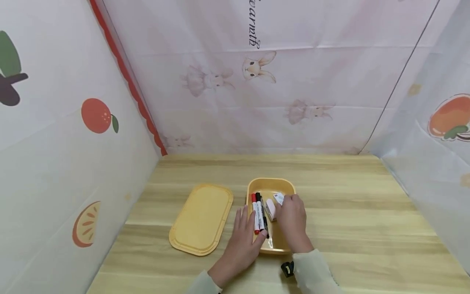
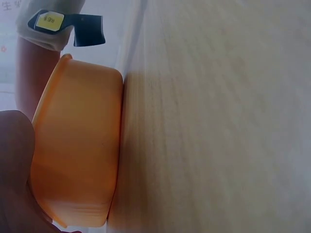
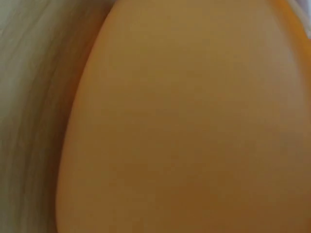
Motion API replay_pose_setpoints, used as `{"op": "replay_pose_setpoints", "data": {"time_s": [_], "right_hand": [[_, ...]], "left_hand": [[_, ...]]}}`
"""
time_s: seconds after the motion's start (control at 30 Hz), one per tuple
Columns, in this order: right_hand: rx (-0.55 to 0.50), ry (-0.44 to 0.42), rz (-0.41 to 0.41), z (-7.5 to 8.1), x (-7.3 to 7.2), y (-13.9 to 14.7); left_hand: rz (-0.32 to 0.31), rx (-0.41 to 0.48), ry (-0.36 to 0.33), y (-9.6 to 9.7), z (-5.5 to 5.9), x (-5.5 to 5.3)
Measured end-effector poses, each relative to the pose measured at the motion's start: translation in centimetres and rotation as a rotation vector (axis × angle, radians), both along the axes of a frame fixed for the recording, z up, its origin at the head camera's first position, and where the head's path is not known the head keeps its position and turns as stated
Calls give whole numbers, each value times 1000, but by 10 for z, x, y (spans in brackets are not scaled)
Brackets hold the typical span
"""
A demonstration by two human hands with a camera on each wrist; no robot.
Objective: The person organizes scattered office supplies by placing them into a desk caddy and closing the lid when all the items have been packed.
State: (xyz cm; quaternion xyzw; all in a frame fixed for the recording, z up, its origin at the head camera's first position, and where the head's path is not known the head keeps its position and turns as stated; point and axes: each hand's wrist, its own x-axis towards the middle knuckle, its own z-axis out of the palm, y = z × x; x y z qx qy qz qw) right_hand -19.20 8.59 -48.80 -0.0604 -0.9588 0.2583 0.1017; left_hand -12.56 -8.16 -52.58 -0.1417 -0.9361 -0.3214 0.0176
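Observation:
A yellow plastic box (image 1: 271,181) stands on the table. Inside it a red-capped marker (image 1: 255,216) and a black-capped marker (image 1: 260,216) lie beside a slim black pen (image 1: 266,228) and a pale pink stapler-like piece (image 1: 271,209). My left hand (image 1: 242,243) rests over the box's left rim, fingers extended, thumb near the markers' lower ends. Over the right side, my right hand (image 1: 293,218) has curled fingers pinching a small white printed piece (image 1: 279,198); its kind is hard to tell. The box's orange-looking outer wall (image 2: 80,141) appears beside the left hand.
To the left of the box a yellow lid (image 1: 202,218) lies flat on the wood-grain table (image 1: 367,220). A black strap piece (image 1: 287,269) shows by the right sleeve. Printed cloth walls (image 1: 235,122) stand at the back and both sides.

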Motion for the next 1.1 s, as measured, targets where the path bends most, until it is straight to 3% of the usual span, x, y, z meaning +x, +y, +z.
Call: {"op": "replay_pose_setpoints", "data": {"time_s": [0.43,1.1], "right_hand": [[94,48,18,-11,0,-9],[148,-79,94,-15,0,-8]], "left_hand": [[21,2,-3,1,-3,2],[9,-1,-6,1,-3,2]]}}
